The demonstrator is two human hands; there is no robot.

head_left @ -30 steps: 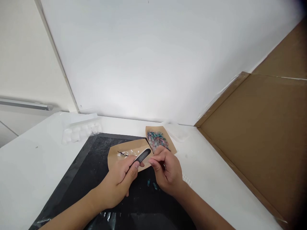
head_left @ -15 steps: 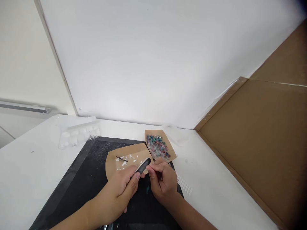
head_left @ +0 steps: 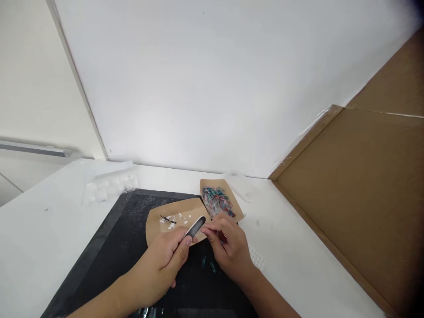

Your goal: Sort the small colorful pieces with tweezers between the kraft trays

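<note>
My left hand (head_left: 168, 254) is closed around a nail file (head_left: 196, 227), a dark oval-ended board with a pale edge that points up and to the right. Just right of the file's tip, my right hand (head_left: 228, 245) pinches thumb and forefinger together; the small thing between them is too small to make out. Below both hands, teal pieces like false nails (head_left: 213, 266) lie on the black mat (head_left: 109, 256). Behind the file sits a brown paper tray (head_left: 154, 225) with white bits and a thin dark piece in it.
A second brown paper tray (head_left: 228, 190) holds many teal, red and clear nail-like pieces. A clear plastic case (head_left: 109, 187) with white contents stands at the back left. A sheet of small clear tabs (head_left: 257, 258) lies right of my right hand. Brown cardboard (head_left: 351, 185) borders the right side.
My left hand and the file have shifted slightly left and the file tip is a bit higher. My right hand has turned a little, and a second teal piece on the mat is uncovered.
</note>
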